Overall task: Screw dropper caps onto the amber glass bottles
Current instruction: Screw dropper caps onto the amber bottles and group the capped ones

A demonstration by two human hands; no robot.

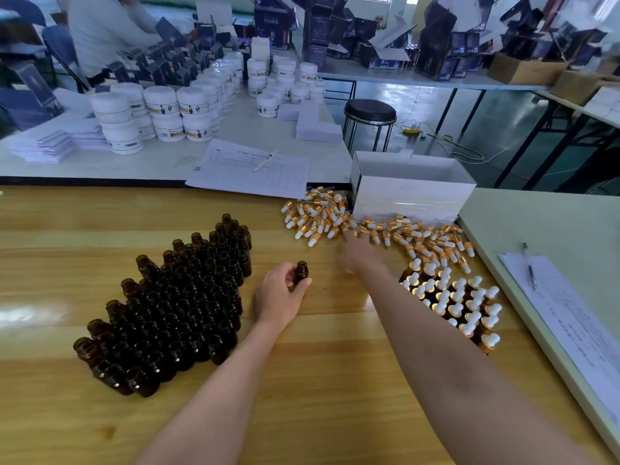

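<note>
**Head view.** On the wooden bench (302, 380) we see the left hand (280, 293) near the middle, its fingers and thumb curled round the held bottle (302, 271). This is a small amber glass bottle, dark brown and translucent, upright, with a threaded neck and an open, uncapped mouth. We cannot tell whether its base touches the bench top.

The right hand (359, 253) is stretched toward the far right part of the bench, at the near fringe of the dropper caps (322, 216). It is blurred, so we cannot tell whether its fingers are spread or pinching anything.

The dropper caps lie in a loose heap along the far edge. Each has a white rubber bulb, a gold collar and a clear glass tube.

Left of the held bottle, the uncapped bottles (181, 297) stand upright in tight rows with open mouths. They form a block running from the near left toward the far edge.

Near the right edge, the capped bottles (459, 300) stand packed together, white bulbs uppermost. The right forearm partly hides them.

**Containers.** A white box (412, 196) sits at the far right corner, just beside the heap of caps. Its top is open and only its white inner walls show. On the table beyond the far edge, white jars (167, 112) stand stacked with their lids on, so their contents are hidden.
</note>
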